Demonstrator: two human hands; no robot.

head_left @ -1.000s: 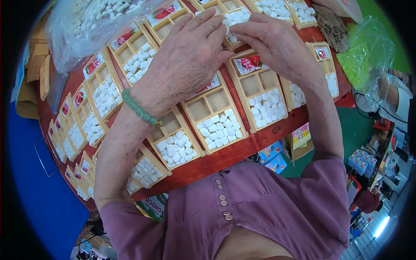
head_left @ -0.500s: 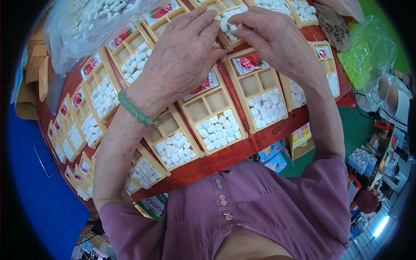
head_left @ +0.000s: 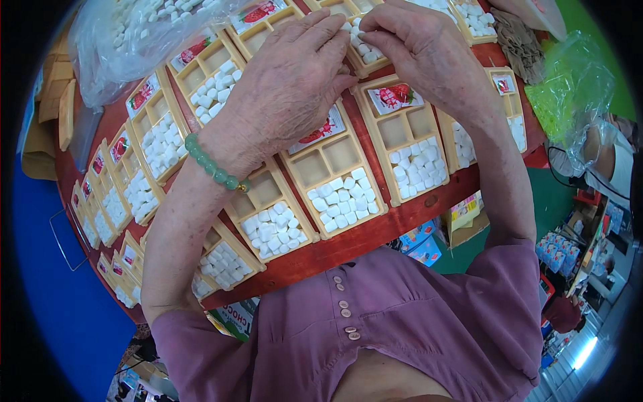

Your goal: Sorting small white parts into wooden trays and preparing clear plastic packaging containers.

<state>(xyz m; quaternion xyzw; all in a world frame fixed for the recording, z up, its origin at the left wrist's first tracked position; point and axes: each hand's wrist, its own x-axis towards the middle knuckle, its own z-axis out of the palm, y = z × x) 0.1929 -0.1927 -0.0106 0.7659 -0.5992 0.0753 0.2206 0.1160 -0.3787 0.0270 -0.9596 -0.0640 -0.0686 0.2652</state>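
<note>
My left hand, with a green bead bracelet at the wrist, lies over the trays; its fingers are stretched out and its thumb stands apart. To its right, my right hand pinches thumb and forefinger just above white marshmallows in a far tray. Whatever is between those fingertips is too small to make out. Beneath and nearer, a tan compartment tray holds more small marshmallows and a sachet with a strawberry picture, partly covered by my left hand.
Several similar filled trays stand in rows on the red table. At the far left, a clear plastic bag holds loose marshmallows. A brown cloth and a green-tinted plastic bag lie at the right. Another person is at the right edge.
My right hand has shifted slightly up and right, its fingertips still pinched over the marshmallows. My left hand has moved slightly right. The whole view has shifted slightly.
</note>
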